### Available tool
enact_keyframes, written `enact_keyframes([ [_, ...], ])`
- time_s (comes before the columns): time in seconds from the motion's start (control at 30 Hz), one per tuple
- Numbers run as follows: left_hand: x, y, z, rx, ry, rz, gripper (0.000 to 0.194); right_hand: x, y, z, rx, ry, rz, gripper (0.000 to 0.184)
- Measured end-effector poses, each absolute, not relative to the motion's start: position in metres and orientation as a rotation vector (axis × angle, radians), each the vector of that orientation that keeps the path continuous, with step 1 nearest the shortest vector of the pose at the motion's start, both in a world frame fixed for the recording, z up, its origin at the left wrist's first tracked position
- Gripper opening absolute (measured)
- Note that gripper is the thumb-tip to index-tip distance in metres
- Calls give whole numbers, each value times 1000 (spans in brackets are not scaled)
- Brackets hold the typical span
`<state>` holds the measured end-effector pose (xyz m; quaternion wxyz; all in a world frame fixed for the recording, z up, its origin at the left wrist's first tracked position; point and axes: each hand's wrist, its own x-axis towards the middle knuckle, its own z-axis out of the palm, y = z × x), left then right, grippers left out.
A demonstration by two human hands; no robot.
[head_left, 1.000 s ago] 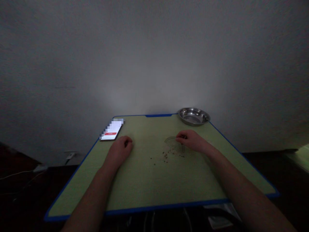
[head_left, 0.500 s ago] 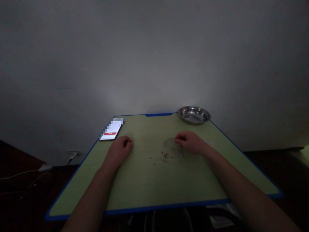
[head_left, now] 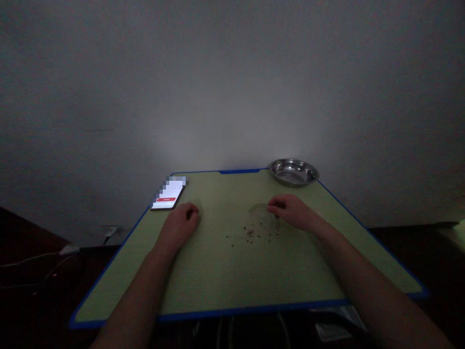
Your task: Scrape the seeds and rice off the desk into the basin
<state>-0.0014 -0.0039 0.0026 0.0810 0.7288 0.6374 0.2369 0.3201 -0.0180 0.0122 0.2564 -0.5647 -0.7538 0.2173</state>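
Observation:
My right hand [head_left: 286, 209] is over the right middle of the table, thumb and fingertips pinched together on a thin pale curved strand [head_left: 258, 205]. The strand arcs out to the left of the fingers, and a darker stretch hangs below them; its exact kind is too dim to tell. Just below and left of this hand, several tiny dark bead-like bits [head_left: 249, 233] lie scattered on the tabletop. My left hand [head_left: 180, 220] rests on the table at the left with its fingers curled in, and nothing shows in it.
A phone [head_left: 169, 194] with a lit screen lies at the table's left edge. At the back right corner stands a shiny metal bowl [head_left: 294, 173]. The green table [head_left: 218, 281] has a blue rim and meets a grey wall. Cables [head_left: 43, 257] run on the floor at left.
My right hand has shifted slightly right and away from me, and the strand has moved with it. My left hand stays where it was.

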Motion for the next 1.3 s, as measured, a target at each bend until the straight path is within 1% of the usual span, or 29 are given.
enact_keyframes([
  [0.13, -3, -2, 0, 2201, 1890, 708, 25, 343, -17, 19, -1618, -1890, 466, 20],
  [0.23, -3, -1, -1, 2191, 1891, 714, 25, 359, -16, 19, -1729, -1900, 318, 18],
  [0.3, -2, -2, 0, 2182, 1893, 718, 25, 367, -14, 17, -1749, -1942, 289, 18],
  [0.6, -2, -2, 1, 2199, 1881, 715, 27, 382, -10, 9, -1757, -2106, 385, 23],
  [0.87, -2, -3, 1, 2184, 1892, 705, 26, 375, -17, 16, -1769, -2210, 596, 21],
  [1.13, -2, -1, 0, 2220, 1867, 721, 25, 355, -21, 17, -1711, -2288, 544, 21],
  [1.3, -3, -1, -1, 2223, 1864, 722, 24, 340, -24, 14, -1615, -2342, 647, 19],
])
